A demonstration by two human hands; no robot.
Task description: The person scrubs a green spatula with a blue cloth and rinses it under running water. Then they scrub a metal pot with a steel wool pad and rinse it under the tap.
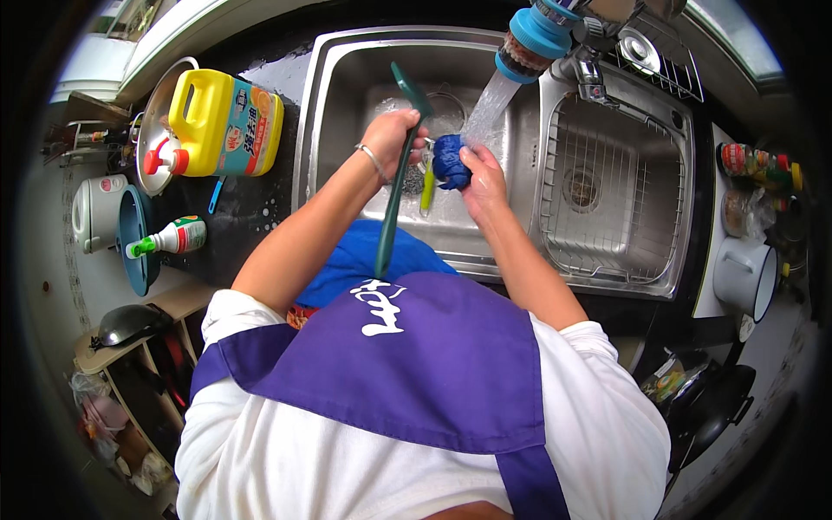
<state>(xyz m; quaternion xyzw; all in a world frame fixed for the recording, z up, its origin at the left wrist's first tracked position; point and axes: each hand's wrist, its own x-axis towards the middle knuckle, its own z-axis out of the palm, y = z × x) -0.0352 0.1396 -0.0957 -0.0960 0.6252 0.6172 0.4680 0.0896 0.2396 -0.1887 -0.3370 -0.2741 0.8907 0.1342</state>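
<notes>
My left hand [391, 142] grips a long dark green plastic handle [394, 201], whose bent upper end points towards the sink's back and whose lower end is near my apron. Bunched blue cloth [450, 161] is in my right hand [484, 175], under water running from the blue filter [534, 42] on the faucet. Both hands are above the left basin of the steel sink [481, 214]. Between them, lower in the basin, is a yellow-green-handled utensil [428, 187], partly hidden; what kind I cannot tell. A dark scouring pad or strainer shows behind my left fingers.
Right of the basin, a wire rack [621, 253] sits in the second basin. On the left counter are a yellow detergent jug [195, 110], a spray bottle [185, 235] and a blue plastic basin [135, 260]. A white enamel pot [741, 276] stands at the right. Blue fabric [364, 260] lies at the front edge.
</notes>
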